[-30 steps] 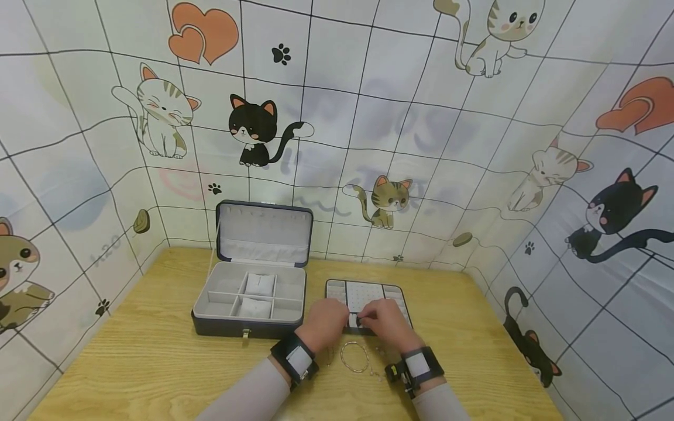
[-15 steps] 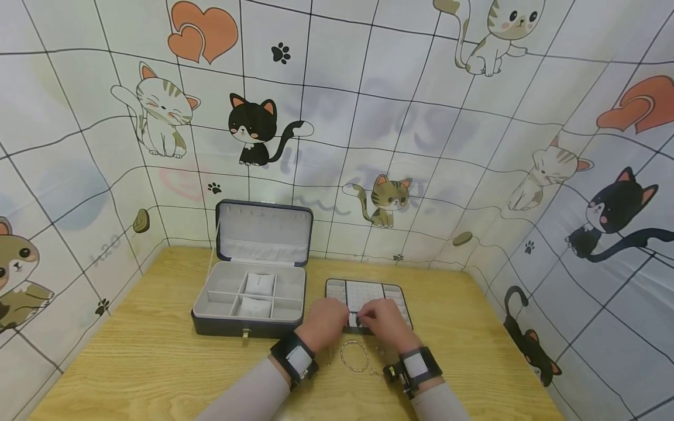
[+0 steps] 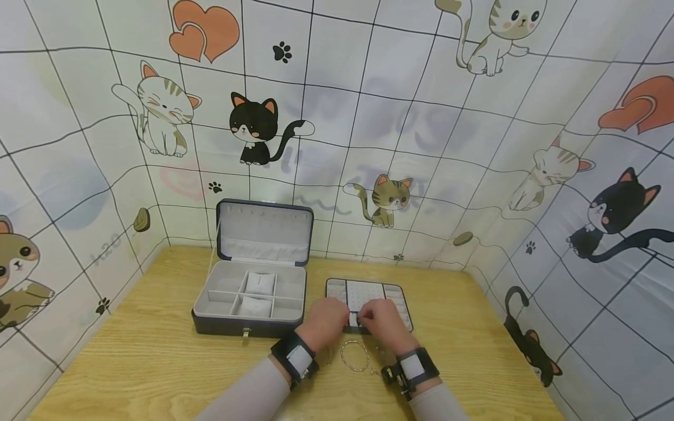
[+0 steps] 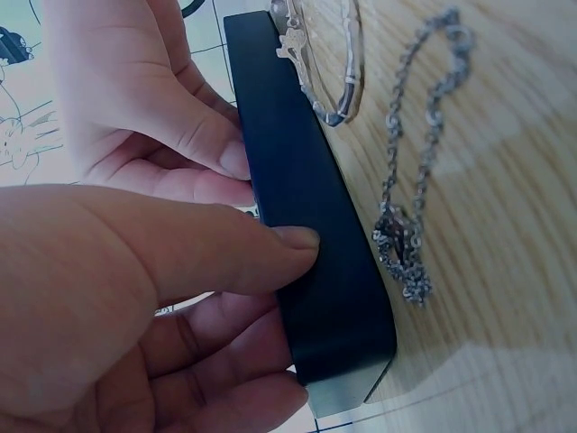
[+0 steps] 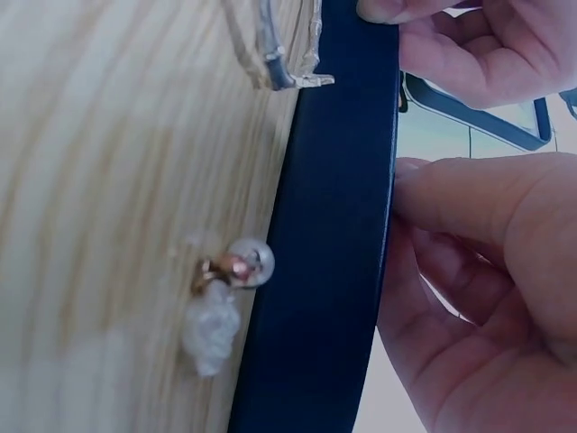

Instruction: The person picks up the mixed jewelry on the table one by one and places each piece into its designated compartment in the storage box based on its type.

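Note:
Both hands are at the near edge of a dark blue jewelry tray (image 3: pixel 367 292) with a pale lining. My left hand (image 3: pixel 325 321) grips its front left edge, the thumb pressed on the outer wall (image 4: pixel 315 271) and the fingers bent over the top. My right hand (image 3: pixel 387 321) is over the front middle slots, thumb and forefinger brought together. A small dark thing (image 3: pixel 359 320) shows at those fingertips; I cannot tell its kind. In the right wrist view the wall hides the right fingertips' work.
On the wooden table, just in front of the tray, lie a bangle (image 3: pixel 355 356), a chain (image 4: pixel 424 126) and an earring with a clear crystal-like drop (image 5: pixel 212 329). Left of the tray stands an open jewelry box (image 3: pixel 250 292) holding two cushions. Cat-print cloth walls surround the table.
The right wrist has turned slightly and shifted a little to the left. Both hands stay at the tray, and the jewelry on the table has not moved.

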Motion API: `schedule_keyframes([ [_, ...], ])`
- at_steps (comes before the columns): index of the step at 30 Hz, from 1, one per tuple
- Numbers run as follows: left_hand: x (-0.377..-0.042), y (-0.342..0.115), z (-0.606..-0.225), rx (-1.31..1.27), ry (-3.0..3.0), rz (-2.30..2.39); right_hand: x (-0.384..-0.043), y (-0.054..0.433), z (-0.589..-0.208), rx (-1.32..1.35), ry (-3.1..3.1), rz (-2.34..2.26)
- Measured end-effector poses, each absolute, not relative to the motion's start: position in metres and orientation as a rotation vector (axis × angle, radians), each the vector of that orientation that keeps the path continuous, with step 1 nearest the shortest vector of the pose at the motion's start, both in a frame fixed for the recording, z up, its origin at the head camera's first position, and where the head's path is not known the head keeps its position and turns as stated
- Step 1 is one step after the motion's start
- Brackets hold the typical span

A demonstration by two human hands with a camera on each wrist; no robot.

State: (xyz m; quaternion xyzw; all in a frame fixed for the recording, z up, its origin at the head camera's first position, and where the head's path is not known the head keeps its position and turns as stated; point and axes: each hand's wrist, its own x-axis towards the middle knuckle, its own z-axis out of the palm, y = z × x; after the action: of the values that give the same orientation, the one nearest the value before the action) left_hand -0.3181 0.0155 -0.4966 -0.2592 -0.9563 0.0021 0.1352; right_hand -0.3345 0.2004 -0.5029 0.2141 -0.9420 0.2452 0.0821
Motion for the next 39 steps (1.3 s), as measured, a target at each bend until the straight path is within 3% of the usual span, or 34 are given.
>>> schedule_keyframes([
  [39, -0.3192, 0.0119, -0.4971, -0.782, -2.692, -0.027, -0.3336, 0.193, -0.5051, 0.636, -2.817, 0.648],
])
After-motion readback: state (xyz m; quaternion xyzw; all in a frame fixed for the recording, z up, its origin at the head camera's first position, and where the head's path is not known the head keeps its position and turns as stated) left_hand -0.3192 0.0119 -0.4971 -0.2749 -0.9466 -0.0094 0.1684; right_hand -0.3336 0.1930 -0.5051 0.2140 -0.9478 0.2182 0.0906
